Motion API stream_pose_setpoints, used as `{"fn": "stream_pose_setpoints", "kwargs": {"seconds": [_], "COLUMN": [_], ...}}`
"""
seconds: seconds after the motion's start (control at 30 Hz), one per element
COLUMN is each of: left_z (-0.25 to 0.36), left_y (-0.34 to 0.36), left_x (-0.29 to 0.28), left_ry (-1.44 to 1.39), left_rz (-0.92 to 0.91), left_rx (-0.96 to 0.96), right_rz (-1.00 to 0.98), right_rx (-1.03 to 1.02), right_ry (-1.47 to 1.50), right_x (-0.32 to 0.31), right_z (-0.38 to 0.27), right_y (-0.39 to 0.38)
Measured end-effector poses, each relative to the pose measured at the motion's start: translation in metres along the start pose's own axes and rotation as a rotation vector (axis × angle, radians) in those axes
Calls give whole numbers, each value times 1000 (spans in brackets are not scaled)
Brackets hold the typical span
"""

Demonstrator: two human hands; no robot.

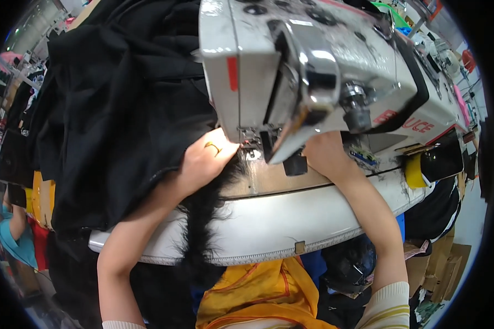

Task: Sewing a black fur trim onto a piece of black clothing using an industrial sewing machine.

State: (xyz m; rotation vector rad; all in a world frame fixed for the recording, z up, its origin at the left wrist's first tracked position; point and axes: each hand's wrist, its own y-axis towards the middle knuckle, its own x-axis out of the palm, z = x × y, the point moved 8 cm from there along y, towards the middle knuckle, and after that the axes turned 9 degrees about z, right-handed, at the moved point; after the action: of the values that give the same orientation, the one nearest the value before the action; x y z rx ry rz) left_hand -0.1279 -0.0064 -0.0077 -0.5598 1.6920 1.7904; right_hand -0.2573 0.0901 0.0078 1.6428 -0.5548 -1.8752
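My left hand [206, 160], with a ring on one finger, is closed at the left side of the sewing machine's [222, 90] presser foot [251, 145]. Its fingertips pinch a strip of black fur trim [198, 222], which hangs from beneath the hand over the table's front edge. Black fabric [121, 115] of a large garment spreads to the left and lies against my left wrist. On the other side of the needle area is my right hand [325, 156], low on the machine bed. The machine head hides its fingers, so their grip does not show.
A white table edge [269, 222] with a measuring tape along it curves across the front. Yellow cloth [258, 290] covers my lap. A yellow roll [415, 171] is at the right. At far left, a person in a turquoise top [17, 236] is partly visible.
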Motion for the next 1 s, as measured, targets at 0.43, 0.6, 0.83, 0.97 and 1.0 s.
{"fn": "stream_pose_setpoints", "kwargs": {"seconds": [0.43, 0.6, 0.83, 0.97, 1.0], "left_z": [-1, -8, -29, 4, 27], "left_y": [13, 8, 8, -25, -21], "left_x": [8, -21, -16, -16, -26], "left_ry": [442, 39, -47, -231, 62], "left_rz": [-66, -78, -148, -232, -179], "left_rx": [140, -258, -248, -479, -128], "right_rz": [-14, 1, -474, -250, -185], "right_rx": [97, 72, 69, -31, -171], "right_ry": [35, 72, 78, 328, 187], "right_x": [11, 6, 19, 0, -7], "right_z": [5, 4, 1, -8, -19], "right_y": [14, 7, 23, -2, -5]}}
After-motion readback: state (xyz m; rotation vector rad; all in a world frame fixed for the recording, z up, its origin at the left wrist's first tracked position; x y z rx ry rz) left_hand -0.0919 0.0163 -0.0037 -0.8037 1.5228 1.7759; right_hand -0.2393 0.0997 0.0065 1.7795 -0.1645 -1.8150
